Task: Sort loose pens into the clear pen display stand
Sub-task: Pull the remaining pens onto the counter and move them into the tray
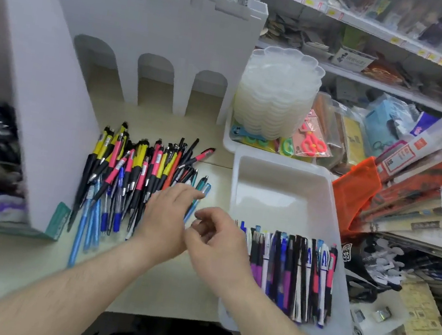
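The loose pens (137, 183) lie in a heap on the bench (27, 267), just left of a white tray (283, 182) holding a row of sorted pens (292, 275). The left hand (165, 222) reaches over the heap's right edge, fingers (190, 193) straight and touching pens. The right hand (220, 241) hovers beside it, fingers loosely curled, holding nothing.

Pale tabletop (13, 265) below cluttered white shop shelves (378, 27)
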Demonstrator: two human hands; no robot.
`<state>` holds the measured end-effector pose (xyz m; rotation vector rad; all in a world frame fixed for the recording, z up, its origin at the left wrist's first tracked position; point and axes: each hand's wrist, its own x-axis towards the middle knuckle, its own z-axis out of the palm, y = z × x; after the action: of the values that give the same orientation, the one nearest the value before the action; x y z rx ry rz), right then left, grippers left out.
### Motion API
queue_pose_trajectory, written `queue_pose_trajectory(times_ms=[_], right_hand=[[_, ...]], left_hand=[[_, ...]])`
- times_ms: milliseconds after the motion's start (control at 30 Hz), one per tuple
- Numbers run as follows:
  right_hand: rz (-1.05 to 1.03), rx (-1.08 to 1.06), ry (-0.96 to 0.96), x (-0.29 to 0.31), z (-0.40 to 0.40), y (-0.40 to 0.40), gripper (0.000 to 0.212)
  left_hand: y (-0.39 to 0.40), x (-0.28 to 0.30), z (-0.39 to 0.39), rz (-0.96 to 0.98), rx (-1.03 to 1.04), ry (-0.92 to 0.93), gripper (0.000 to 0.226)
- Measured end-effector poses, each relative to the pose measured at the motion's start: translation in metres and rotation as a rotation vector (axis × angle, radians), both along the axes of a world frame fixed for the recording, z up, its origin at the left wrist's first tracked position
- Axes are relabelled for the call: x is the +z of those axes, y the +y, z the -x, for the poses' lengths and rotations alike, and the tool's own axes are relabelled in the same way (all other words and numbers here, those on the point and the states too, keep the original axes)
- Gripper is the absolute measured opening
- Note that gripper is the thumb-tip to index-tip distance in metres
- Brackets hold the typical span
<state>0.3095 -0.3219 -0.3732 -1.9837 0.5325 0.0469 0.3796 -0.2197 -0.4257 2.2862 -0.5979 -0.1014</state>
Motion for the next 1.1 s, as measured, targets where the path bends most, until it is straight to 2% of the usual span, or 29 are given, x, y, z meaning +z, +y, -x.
queue_pose_trajectory(times_ms=[67,133,200,267,333,400,467,600,700,833,1100], right_hand=[[0.065,0.026,0.129,-0.017,-0.025,0.014,0.016],[0.044,-0.083,0.311,-0.038,-0.053,0.014,0.023],[0.048,-0.178,0.451,-0.053,-0.074,0.01,0.045],[0.088,-0.203,0.512,-0.06,-0.087,0.009,0.07],[0.139,-0.174,0.538,-0.061,-0.093,0.013,0.091],[0.216,-0.119,0.553,-0.062,-0.096,0.016,0.103],[0.261,-0.083,0.555,-0.065,-0.099,0.017,0.103],[0.332,-0.042,0.552,-0.067,-0.1,0.01,0.086],[0.401,-0.008,0.562,-0.068,-0.098,0.01,0.082],[0.482,0.068,0.561,-0.07,-0.098,0.015,0.079],[0.4,0.023,0.549,-0.075,-0.105,0.01,0.055]], left_hand=[[0.018,-0.003,-0.006,-0.046,0.078,0.012,0.043],[0.033,-0.005,-0.011,-0.094,0.129,0.001,0.037],[0.044,-0.005,-0.013,-0.126,0.175,0.013,0.035],[0.054,-0.006,-0.013,-0.143,0.198,0.029,0.034],[0.063,-0.009,-0.01,-0.176,0.196,0.064,0.036],[0.069,-0.011,-0.006,-0.234,0.164,0.109,0.041],[0.074,-0.014,-0.002,-0.328,0.106,0.128,0.05],[0.081,-0.016,0.004,-0.538,-0.027,0.122,0.071],[0.084,-0.016,0.007,-0.624,-0.095,0.093,0.081],[0.082,-0.018,0.008,-0.627,-0.125,0.077,0.082],[0.076,-0.023,0.004,-0.624,-0.06,0.083,0.068]])
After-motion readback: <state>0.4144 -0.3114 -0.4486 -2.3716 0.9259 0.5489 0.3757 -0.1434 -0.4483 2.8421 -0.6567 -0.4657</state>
